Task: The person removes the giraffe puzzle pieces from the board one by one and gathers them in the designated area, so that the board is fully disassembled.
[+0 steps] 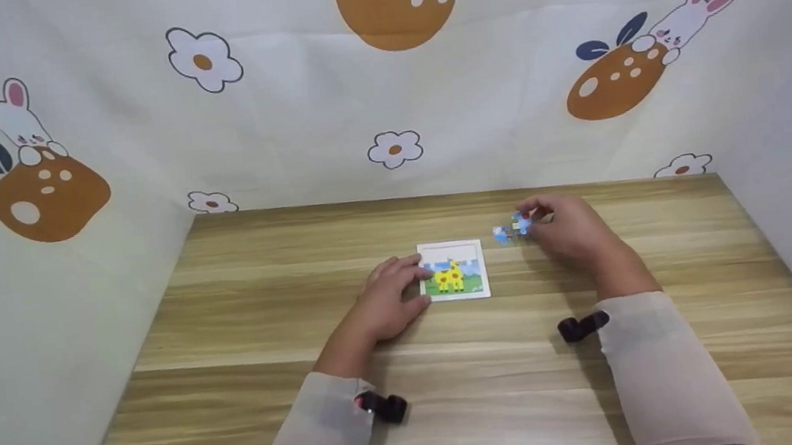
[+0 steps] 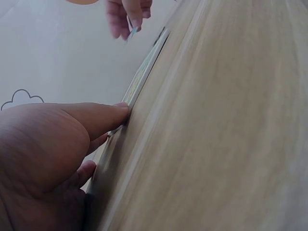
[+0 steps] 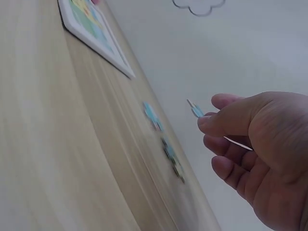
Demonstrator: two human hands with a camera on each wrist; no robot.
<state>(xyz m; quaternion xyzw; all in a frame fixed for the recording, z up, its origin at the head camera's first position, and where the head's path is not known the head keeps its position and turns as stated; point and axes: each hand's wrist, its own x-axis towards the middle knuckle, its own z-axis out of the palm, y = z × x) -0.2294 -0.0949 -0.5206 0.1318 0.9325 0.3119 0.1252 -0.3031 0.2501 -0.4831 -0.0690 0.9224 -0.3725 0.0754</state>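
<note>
Left hand point(image 1: 397, 294): not grasping; fingers and thumb rest against the left edge of the puzzle tray point(image 1: 448, 253). Uneven pressure could skid it, I'd say. Pose: low, reaching in from the near left.
Tray: flat on the tabletop point(image 1: 240, 309); giraffe picture point(image 1: 450, 277) below a bare strip along the far side.
Loose pieces point(image 1: 501, 234): right of the tray, near the right hand point(image 1: 569, 228); a low sweep could scatter them.
Right hand: pinching a puzzle piece point(image 3: 195, 109); thin edge, so I'd watch for slip. Pose: raised above the tabletop, reaching from the near right.
</note>
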